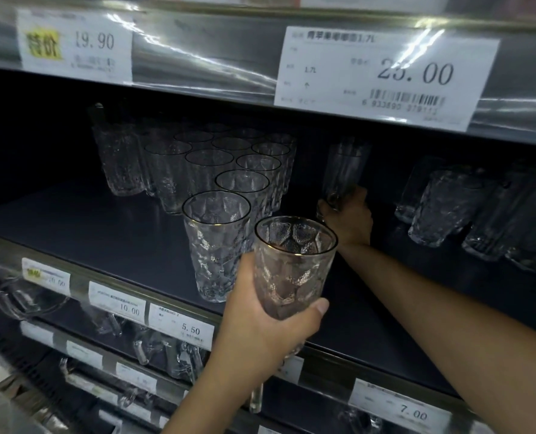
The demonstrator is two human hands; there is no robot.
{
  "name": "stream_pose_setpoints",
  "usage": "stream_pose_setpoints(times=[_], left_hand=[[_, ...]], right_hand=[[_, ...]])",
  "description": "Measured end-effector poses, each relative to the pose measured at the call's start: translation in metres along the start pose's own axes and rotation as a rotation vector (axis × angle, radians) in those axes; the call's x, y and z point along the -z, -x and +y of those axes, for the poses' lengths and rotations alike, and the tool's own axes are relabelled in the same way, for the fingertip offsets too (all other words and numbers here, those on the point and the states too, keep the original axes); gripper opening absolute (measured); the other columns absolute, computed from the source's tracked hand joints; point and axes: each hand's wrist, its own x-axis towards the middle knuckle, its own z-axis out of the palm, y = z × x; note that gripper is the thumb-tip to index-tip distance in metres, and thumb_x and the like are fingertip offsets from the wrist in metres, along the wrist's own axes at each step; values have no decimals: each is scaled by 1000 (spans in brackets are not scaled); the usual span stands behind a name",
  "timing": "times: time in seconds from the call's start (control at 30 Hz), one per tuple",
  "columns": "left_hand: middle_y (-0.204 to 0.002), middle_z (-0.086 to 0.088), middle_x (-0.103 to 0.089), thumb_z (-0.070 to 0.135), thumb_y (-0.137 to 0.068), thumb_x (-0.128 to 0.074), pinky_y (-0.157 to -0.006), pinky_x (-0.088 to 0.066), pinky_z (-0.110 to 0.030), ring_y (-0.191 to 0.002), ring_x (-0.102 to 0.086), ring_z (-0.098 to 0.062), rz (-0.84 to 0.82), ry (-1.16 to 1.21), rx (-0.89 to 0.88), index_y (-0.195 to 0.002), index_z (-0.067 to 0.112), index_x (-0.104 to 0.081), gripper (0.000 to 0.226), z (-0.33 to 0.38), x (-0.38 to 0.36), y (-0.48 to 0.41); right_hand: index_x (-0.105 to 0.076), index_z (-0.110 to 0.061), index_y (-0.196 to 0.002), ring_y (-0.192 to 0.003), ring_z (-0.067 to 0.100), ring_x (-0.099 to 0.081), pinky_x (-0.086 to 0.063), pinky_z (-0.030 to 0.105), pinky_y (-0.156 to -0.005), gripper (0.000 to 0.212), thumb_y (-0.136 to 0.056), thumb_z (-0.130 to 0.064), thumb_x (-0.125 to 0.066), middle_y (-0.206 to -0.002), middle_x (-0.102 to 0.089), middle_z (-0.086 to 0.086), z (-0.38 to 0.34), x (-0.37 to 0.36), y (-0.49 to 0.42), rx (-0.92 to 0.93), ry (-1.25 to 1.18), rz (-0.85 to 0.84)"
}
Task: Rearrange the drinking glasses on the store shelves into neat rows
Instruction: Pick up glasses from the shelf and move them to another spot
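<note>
Your left grip [260, 327] hugs a glass [294, 261], right grip [351, 220] a tall glass [345, 167] at one o'clock. Glass breaks easily: hold the middle.

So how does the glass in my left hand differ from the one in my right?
The gold-rimmed glass in the left hand is wide and dimpled, held at the front of the shelf. The slim glass in the right hand looks narrower, with no gold rim showing, and is deeper inside, in shadow. Both are clear, roughly upright and gripped low.
</note>
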Motion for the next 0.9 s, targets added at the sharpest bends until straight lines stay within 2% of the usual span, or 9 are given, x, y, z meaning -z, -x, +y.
stream_pose_setpoints(times=[0.1,0.3,0.43,0.53,0.67,0.8,0.9], left_hand=[[-96,20,-71,8,-72,-83,-74,-53,-13,-86,-71,-2,-5,-6,-5,-107,37,-51,55,0,0,1],[-98,19,-71,24,-65,-83,-79,-53,-20,-87,-71,-3,0,-32,-2,-101,48,-51,53,-2,0,1],[-97,20,-71,29,-62,-82,-76,-54,-18,-87,-71,-3,11,-32,-7,-95,54,-50,52,-1,-1,-1],[-97,18,-71,29,-61,-82,-82,-54,-26,-88,-71,-5,14,-29,2,-94,54,-51,52,-2,-2,-2],[-98,18,-72,28,-61,-82,-85,-53,-31,-88,-71,-6,17,-23,0,-96,53,-51,52,-2,-3,-3],[-96,18,-72,26,-62,-82,-82,-54,-28,-87,-72,-5,29,-22,4,-95,53,-52,53,-4,-3,-3],[-95,19,-72,16,-68,-87,-80,-52,-24,-86,-71,-4,31,-21,10,-102,46,-51,57,-2,-3,-1]], right_hand=[[-41,-8,-131,-115,32,-58,-45,31,-86,62,-83,-33,-72,-129,-57,14,3,-2,-3,-28,-32,7],[-40,-8,-132,-114,30,-59,-41,24,-81,60,-84,-28,-71,-129,-59,11,6,-3,-10,-51,-65,-12],[-40,-7,-133,-115,30,-58,-38,22,-81,60,-85,-26,-71,-129,-60,12,7,-4,-11,-57,-75,-14],[-40,-7,-134,-117,30,-58,-40,23,-84,61,-86,-25,-71,-131,-58,13,7,-4,-12,-61,-89,-9],[-41,-7,-131,-115,29,-58,-38,21,-81,59,-83,-23,-72,-128,-59,13,8,-5,-12,-65,-101,1],[-42,-5,-129,-114,29,-57,-37,21,-81,60,-81,-22,-74,-128,-56,14,9,-4,-12,-85,-112,33],[-41,-3,-128,-115,30,-55,-36,20,-81,60,-81,-21,-74,-129,-54,15,10,-4,-12,-85,-106,50]])
